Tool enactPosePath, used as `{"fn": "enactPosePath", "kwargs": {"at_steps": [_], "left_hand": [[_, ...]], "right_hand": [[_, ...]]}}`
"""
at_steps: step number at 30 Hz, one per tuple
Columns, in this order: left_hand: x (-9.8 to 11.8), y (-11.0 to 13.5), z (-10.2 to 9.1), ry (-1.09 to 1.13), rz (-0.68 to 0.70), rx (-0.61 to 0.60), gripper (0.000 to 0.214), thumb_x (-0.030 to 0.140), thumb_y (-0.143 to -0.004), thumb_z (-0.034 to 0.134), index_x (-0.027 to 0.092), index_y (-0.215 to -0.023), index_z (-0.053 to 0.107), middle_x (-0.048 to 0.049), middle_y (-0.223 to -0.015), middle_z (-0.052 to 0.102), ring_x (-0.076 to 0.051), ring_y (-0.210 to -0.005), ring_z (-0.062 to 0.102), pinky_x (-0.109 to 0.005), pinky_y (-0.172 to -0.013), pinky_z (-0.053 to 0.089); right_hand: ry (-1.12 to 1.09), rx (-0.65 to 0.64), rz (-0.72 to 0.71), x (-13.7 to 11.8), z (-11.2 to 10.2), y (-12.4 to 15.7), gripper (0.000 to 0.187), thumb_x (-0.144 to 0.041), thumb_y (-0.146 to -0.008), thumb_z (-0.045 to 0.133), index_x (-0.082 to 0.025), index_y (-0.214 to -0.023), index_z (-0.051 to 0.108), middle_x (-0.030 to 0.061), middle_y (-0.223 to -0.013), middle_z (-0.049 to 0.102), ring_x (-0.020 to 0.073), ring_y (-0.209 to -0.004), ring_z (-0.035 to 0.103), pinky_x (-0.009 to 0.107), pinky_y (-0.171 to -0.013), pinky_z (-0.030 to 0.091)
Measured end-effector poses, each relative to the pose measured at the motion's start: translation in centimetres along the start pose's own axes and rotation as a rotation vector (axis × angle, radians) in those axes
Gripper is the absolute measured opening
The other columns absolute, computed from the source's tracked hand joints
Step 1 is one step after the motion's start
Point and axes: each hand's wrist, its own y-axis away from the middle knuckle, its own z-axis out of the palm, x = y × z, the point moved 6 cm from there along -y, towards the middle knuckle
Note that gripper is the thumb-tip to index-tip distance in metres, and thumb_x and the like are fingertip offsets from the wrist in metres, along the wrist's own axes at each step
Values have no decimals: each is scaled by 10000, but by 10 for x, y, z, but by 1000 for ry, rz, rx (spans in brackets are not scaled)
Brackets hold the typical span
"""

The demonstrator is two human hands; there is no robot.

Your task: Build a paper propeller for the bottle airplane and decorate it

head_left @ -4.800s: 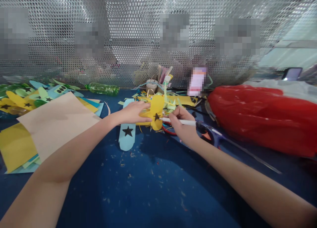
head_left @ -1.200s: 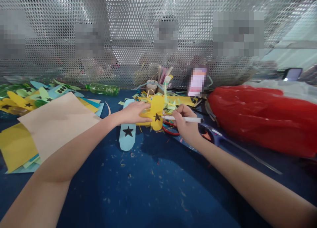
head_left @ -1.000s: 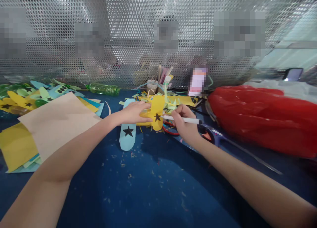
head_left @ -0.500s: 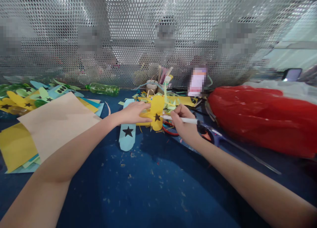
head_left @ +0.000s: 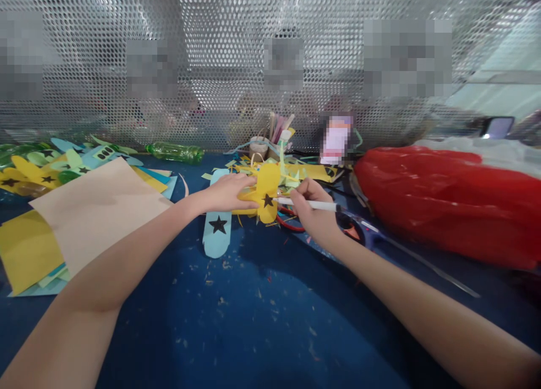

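My left hand (head_left: 230, 191) holds a yellow paper cutout (head_left: 267, 177) with a black star, its fingers above and thumb below the narrow part. Under that hand lies a light blue paper strip (head_left: 217, 242) with rounded ends and another black star. In a writing grip, my right hand (head_left: 315, 208) is closed around a white marker (head_left: 323, 206). The marker's tip points left and meets the star's right edge on the yellow cutout. Both forearms reach in from the bottom corners.
Paper scraps (head_left: 291, 175) and red-handled scissors (head_left: 291, 222) lie behind and beside my hands. A blue glue gun (head_left: 367, 231) and a red plastic bag (head_left: 439, 203) are on the right. Paper sheets (head_left: 101, 208) and a green bottle (head_left: 175, 152) lie left. Perforated metal stands behind.
Hardly anything differs. Both hands, the yellow cutout and the marker stay in nearly the same place, with the marker tip still at the star.
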Motion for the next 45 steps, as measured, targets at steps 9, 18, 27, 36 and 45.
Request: {"fn": "enactPosePath", "kwargs": {"at_steps": [9, 18, 27, 36, 45], "left_hand": [[1, 0, -1, -29, -10, -2, 518, 551, -862, 587, 158, -1194, 529, -141, -1189, 606, -296, -1067, 568, -376, -856, 432], [0, 0, 0, -23, 9, 10, 495, 552, -863, 584, 176, -1182, 534, -130, -1187, 611, -284, -1057, 575, -370, -857, 439], [-2, 0, -1, 73, 14, 13, 560, 537, -853, 608, 183, -1274, 501, -141, -1285, 594, -304, -1143, 563, -411, -935, 431], [2, 6, -25, 272, -61, 99, 549, 537, -917, 497, 192, -1343, 472, -103, -1384, 552, -236, -1213, 545, -350, -1021, 416], [-36, 42, -59, 165, -197, 224, 330, 428, -965, 399, 190, -1113, 575, -92, -1104, 663, -204, -968, 609, -343, -870, 477]], "right_hand": [[-9, 32, -17, -3, -2, -1, 294, -214, -804, 560, -234, -604, 345, -62, -522, 357, 111, -494, 314, 277, -495, 275], [-17, 15, 6, -1, -1, -1, 296, -234, -807, 572, -237, -606, 355, -64, -500, 378, 109, -476, 327, 269, -475, 276], [-429, 135, 161, 17, -6, -6, 311, -294, -851, 543, -244, -608, 355, -84, -423, 311, 106, -417, 314, 253, -454, 352], [-320, 257, 160, 36, -9, -4, 268, -471, -825, 640, -260, -825, 475, -53, -692, 487, 123, -632, 526, 278, -632, 535], [210, -87, -13, 16, -2, -9, 207, -416, -936, 462, -241, -835, 502, -10, -655, 561, 172, -579, 524, 303, -563, 402]]}}
